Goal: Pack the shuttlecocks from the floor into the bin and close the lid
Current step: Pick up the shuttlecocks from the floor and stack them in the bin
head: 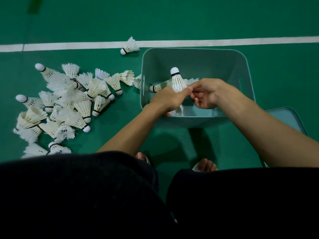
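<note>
Over the teal bin (207, 65), the left grip (170, 99) curls round a cork-up shuttlecock (177, 80) while the right grip (205, 95) pinches its feathers, the pile of shuttlecocks (69, 100) lying at the bin's nine o'clock.

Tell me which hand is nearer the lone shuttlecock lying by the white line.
Left. The left hand is over the left part of the bin, down-right of the lone shuttlecock; the right hand is further right, over its middle. Both hold the upright shuttlecock.
</note>
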